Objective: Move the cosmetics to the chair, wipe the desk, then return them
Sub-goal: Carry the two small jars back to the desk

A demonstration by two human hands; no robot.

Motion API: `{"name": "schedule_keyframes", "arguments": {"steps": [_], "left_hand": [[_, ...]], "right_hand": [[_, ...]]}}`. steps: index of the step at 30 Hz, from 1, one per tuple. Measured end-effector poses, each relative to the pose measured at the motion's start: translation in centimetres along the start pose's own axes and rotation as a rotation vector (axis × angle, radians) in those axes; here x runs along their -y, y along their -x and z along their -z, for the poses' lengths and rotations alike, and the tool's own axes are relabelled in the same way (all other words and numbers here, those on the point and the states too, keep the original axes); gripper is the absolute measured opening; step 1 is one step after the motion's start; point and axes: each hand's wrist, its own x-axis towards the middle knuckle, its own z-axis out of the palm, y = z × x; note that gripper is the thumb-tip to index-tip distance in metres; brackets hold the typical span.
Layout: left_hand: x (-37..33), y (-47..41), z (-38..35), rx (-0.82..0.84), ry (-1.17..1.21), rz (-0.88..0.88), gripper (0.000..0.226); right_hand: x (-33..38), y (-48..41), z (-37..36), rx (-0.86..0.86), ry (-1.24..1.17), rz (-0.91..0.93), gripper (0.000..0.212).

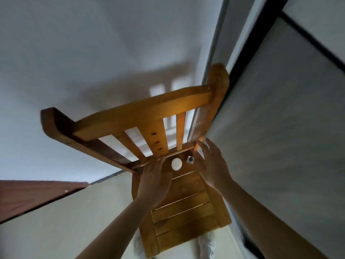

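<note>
A wooden slatted chair [183, 212] stands below me, seen from above. At the back of its seat lie a round white jar [176, 164] and a small dark bottle with a silver cap [190, 159]. My left hand [154, 182] hovers flat over the seat just left of the white jar, fingers spread, holding nothing. My right hand [212, 165] is spread open just right of the small bottle, beside the chair's right post; a small pale thing shows at its fingertips but I cannot tell if it is held.
A white wall lies behind the chair's backrest [141, 113]. A grey panel with a dark frame [280, 118] runs close along the chair's right side. A reddish-brown wooden edge [28, 195] shows at the left. The pale floor [74, 212] surrounds the chair.
</note>
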Motion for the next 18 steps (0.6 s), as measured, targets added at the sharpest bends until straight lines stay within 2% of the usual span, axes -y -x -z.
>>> {"name": "schedule_keyframes", "arguments": {"steps": [2, 5, 10, 12, 14, 18], "left_hand": [[2.8, -1.8, -3.7, 0.089, -0.035, 0.057, 0.057], [6.7, -3.9, -8.7, 0.157, 0.004, 0.096, 0.066], [10.8, -6.3, -15.0, 0.184, 0.007, 0.187, 0.078], [11.1, -7.0, -16.8, 0.165, -0.007, 0.17, 0.085], [11.0, -7.7, -18.2, 0.122, -0.01, 0.152, 0.087], [10.4, -7.7, -19.4, -0.039, 0.006, 0.206, 0.065]], "right_hand": [[-2.2, -0.8, -4.3, 0.034, -0.014, -0.026, 0.054], [-5.2, -1.9, -9.6, 0.037, -0.033, -0.023, 0.07], [-8.6, -3.7, -16.1, 0.054, -0.091, -0.028, 0.051], [-9.2, -4.4, -17.8, 0.017, -0.071, -0.002, 0.048], [-9.7, -5.1, -18.8, 0.083, 0.034, 0.051, 0.052], [-10.4, -4.8, -19.5, 0.145, 0.097, 0.019, 0.039]]}}
